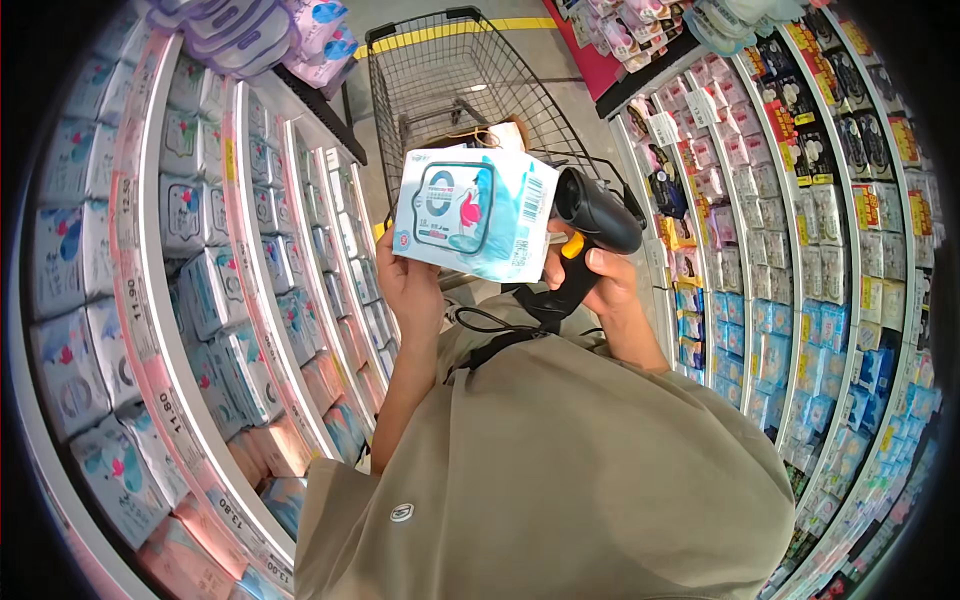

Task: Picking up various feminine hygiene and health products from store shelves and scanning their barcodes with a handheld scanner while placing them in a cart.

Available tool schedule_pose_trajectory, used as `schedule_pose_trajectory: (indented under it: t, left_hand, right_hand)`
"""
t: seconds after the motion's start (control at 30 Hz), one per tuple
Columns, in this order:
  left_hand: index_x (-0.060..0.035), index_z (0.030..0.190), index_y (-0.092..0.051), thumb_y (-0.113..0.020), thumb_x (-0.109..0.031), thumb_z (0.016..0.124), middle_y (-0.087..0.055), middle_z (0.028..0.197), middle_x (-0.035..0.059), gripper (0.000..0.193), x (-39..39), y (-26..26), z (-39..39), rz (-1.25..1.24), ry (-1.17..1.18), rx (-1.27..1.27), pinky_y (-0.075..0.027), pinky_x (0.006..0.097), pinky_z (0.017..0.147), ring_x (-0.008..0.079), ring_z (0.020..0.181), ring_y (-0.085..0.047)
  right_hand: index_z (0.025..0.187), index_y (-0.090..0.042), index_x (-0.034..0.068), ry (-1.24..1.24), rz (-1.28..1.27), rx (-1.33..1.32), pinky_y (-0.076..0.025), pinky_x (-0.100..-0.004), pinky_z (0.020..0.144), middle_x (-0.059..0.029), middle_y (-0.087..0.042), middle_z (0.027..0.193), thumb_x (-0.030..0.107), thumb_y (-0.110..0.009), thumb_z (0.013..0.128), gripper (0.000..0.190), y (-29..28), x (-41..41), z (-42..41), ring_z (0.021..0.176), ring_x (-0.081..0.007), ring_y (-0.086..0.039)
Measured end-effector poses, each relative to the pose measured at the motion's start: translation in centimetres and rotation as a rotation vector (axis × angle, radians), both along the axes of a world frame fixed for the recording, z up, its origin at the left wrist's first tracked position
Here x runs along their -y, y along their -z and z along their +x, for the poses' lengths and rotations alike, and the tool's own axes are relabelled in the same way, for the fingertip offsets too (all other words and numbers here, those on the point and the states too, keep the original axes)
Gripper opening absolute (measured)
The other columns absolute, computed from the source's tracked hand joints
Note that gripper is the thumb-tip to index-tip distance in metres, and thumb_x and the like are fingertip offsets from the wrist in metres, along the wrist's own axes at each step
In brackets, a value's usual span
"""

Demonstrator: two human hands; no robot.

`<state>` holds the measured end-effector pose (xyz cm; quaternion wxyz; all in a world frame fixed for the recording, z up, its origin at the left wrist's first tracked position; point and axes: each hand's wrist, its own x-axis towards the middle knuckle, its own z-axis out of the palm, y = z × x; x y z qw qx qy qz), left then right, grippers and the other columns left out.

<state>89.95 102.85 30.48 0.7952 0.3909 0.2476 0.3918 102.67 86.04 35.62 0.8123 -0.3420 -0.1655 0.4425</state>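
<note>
My left hand (411, 274) holds a white and turquoise package of sanitary pads (469, 214) by its lower left corner, in front of my chest. The package bears a pink flower-like figure, writing and a barcode on its right side. My right hand (604, 274) is closed around the grip of a black handheld barcode scanner (600, 210) with a yellow trigger. The scanner's head is just right of the package, beside the barcode side. Part of the right fingers is hidden behind the grip.
A black wire shopping cart (480, 67) stands ahead, with a cardboard box partly hidden behind the package. Shelves of packaged pads (67, 367) line the left, with price strips. More shelves of small packages (765, 277) line the right. Packages hang from displays at the top.
</note>
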Motion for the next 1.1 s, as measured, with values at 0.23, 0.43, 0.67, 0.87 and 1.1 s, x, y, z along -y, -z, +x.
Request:
schedule_pose_trajectory:
  t: [0.23, 0.43, 0.67, 0.87, 1.1]
  left_hand:
    - [-0.0039, 0.123, -0.039, -0.057, -0.018, 0.081, -0.051, 0.117, 0.0102, 0.047, -1.5, -0.4, -4.5, -0.263, 0.142, 0.189, -0.046, 0.0455, 0.088, 0.0247, 0.106, -0.053]
    - [-0.0055, 0.131, -0.034, -0.056, -0.028, 0.085, -0.049, 0.124, 0.0126, 0.056, -0.4, -1.0, -3.2, -0.107, 0.218, 0.209, -0.047, 0.0508, 0.087, 0.0282, 0.113, -0.051]
    - [-0.0059, 0.13, -0.035, -0.051, -0.021, 0.089, -0.051, 0.122, 0.0103, 0.046, 2.5, -1.3, 2.2, -0.288, 0.035, 0.336, -0.042, 0.0467, 0.094, 0.0255, 0.113, -0.051]
    - [-0.0028, 0.128, -0.044, -0.043, -0.032, 0.091, -0.054, 0.123, 0.0119, 0.047, 3.2, -1.2, 3.3, -0.526, -0.024, 0.316, -0.039, 0.0431, 0.096, 0.0258, 0.113, -0.052]
    - [-0.0077, 0.121, -0.048, -0.04, -0.032, 0.096, -0.057, 0.113, 0.0058, 0.036, 6.0, -1.5, 6.0, -0.373, -0.131, 0.145, -0.043, 0.0375, 0.085, 0.0177, 0.1, -0.056]
  right_hand:
    - [0.116, -0.05, -0.004, -0.219, -0.024, 0.118, -0.045, -0.0301, 0.062, -0.0147, -0.057, 0.078, 0.025, -0.061, 0.075, 0.051, 0.0, -2.2, 0.4, 0.065, -0.021, -0.055]
    - [0.113, -0.05, -0.005, -0.269, -0.053, 0.229, -0.047, -0.0329, 0.059, -0.0153, -0.058, 0.094, 0.019, -0.07, 0.067, 0.057, -0.4, -1.7, 3.5, 0.065, -0.023, -0.058]
    - [0.112, -0.05, -0.006, -0.356, -0.097, 0.452, -0.047, -0.0309, 0.059, -0.0143, -0.06, 0.089, 0.013, -0.075, 0.061, 0.06, -1.0, -0.6, 7.4, 0.067, -0.0207, -0.06]
    - [0.113, -0.051, -0.003, -0.34, -0.079, 0.349, -0.046, -0.0297, 0.059, -0.0118, -0.06, 0.086, 0.017, -0.075, 0.062, 0.06, -0.4, -0.5, 10.5, 0.064, -0.0208, -0.058]
    - [0.112, -0.052, -0.004, -0.348, 0.04, 0.209, -0.047, -0.0294, 0.057, -0.0116, -0.06, 0.094, 0.01, -0.073, 0.064, 0.054, 1.5, 0.4, 13.6, 0.066, -0.0207, -0.058]
